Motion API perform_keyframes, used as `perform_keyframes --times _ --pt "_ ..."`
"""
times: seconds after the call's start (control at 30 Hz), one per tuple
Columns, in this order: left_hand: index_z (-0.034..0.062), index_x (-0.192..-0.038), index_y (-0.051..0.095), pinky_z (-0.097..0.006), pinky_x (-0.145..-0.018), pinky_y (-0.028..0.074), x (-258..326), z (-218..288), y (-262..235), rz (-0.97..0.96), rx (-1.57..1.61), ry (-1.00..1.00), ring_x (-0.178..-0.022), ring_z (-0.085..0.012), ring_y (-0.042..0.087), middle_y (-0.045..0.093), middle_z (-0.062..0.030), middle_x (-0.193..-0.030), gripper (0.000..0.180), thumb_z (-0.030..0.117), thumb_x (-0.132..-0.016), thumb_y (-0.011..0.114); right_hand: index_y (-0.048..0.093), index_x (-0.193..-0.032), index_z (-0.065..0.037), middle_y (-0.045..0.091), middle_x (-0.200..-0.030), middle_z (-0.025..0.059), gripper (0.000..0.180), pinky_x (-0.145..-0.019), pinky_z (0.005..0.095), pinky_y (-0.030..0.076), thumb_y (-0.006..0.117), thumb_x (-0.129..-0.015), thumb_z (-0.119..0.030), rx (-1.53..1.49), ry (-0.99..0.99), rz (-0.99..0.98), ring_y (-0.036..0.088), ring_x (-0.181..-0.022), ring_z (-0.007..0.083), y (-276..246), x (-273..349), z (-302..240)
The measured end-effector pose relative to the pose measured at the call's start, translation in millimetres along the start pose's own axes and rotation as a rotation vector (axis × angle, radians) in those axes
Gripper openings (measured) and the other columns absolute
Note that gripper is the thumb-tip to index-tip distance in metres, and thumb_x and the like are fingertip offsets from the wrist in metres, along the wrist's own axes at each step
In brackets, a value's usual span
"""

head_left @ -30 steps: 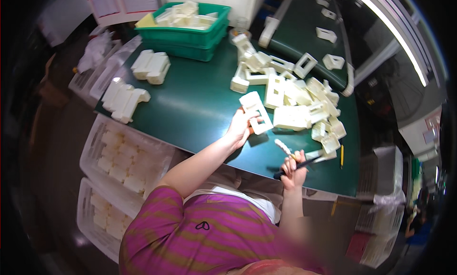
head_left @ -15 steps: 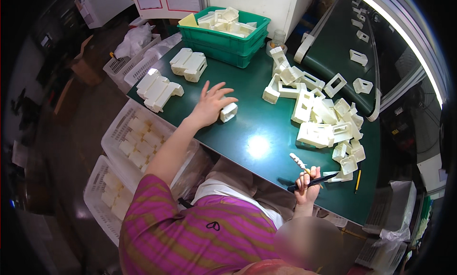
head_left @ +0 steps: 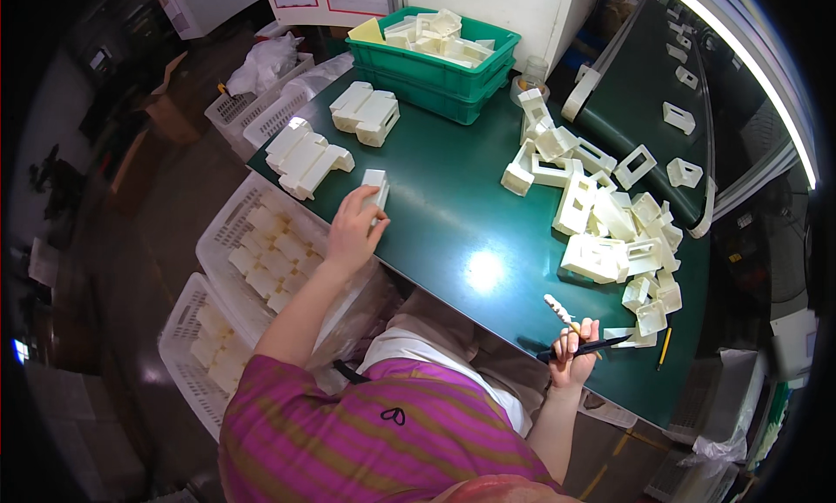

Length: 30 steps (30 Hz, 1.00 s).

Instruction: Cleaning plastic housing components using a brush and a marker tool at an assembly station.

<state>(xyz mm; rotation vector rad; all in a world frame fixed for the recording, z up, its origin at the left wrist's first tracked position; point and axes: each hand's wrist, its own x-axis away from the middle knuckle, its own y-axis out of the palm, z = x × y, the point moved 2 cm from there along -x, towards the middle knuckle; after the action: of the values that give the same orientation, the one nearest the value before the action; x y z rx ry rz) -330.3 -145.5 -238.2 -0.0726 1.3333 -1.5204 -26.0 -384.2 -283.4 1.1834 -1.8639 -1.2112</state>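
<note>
My left hand [head_left: 353,233] has its fingers curled around a small white plastic housing [head_left: 375,182] that lies on the green table near its left front edge. Part of the housing is hidden under the fingers. To the left and beyond it stand two neat groups of white plastic housings [head_left: 305,159], set side by side. My right hand [head_left: 572,357] is closed at the front right of the table, palm turned up. It grips a slim black knife-like tool [head_left: 611,342] with a pointed tip, along with a thin stick [head_left: 557,308] whose end is wrapped in white.
Loose white housings [head_left: 596,211] lie heaped on the right, beside a dark conveyor belt [head_left: 640,102] carrying more. Stacked green bins [head_left: 435,81] hold housings at the back. White baskets [head_left: 218,233] of housings stand left below the table. A yellow pencil [head_left: 664,348] lies at the right.
My left hand has drawn back toward me and to the left, its spread fingers now curled. The housing by it has moved left and turned lengthwise. My right hand keeps its tools.
</note>
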Motion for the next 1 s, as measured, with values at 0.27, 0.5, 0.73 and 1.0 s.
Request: perform_keyframes --times 0.27,0.5,0.73,1.0 --pt "0.0102 -0.096 0.059 -0.051 -0.101 0.023 14 -43 -30 0.029 -0.291 0.003 -0.120 -0.0281 0.039 0.048 -0.0068 -0.122 0.024 0.003 -0.072 0.061 0.041 -0.074 -0.008 0.041 -0.049 0.0077 0.034 -0.032 0.0204 0.026 0.027 -0.097 -0.029 -0.012 0.027 0.021 0.030 -0.036 0.0111 -1 -3 1" --pt "0.0120 -0.101 0.058 -0.050 -0.104 0.018 -25 40 -2 -0.085 -0.118 0.105 -0.126 -0.0313 0.028 0.043 -0.0088 -0.124 0.031 0.010 -0.071 0.064 0.043 -0.075 -0.009 0.042 -0.054 0.0055 0.038 -0.035 0.0212 0.026 0.027 -0.096 -0.036 0.258 0.054 0.108 0.033 -0.039 0.0115 35 5 -25" --pt "0.0063 -0.088 0.061 -0.029 -0.065 0.046 -60 113 94 -0.499 0.592 0.136 -0.070 -0.0169 0.059 0.062 -0.0056 -0.078 0.012 0.010 -0.077 0.060 0.054 -0.091 -0.003 0.057 -0.079 0.0033 0.023 -0.058 0.0195 0.035 0.047 -0.091 -0.025 1.437 -0.257 -0.002 0.044 -0.062 0.0062 126 -144 -138" --pt "-0.0011 -0.081 0.058 -0.019 -0.055 0.039 -69 106 151 -0.555 1.088 -0.251 -0.057 -0.0055 0.048 0.053 -0.0002 -0.063 0.014 0.008 -0.087 0.050 0.049 -0.101 -0.004 0.061 -0.085 0.0172 0.040 -0.071 0.0421 0.047 0.068 -0.072 -0.023 2.617 -0.925 0.605 0.060 -0.080 0.0342 31 -282 -244"
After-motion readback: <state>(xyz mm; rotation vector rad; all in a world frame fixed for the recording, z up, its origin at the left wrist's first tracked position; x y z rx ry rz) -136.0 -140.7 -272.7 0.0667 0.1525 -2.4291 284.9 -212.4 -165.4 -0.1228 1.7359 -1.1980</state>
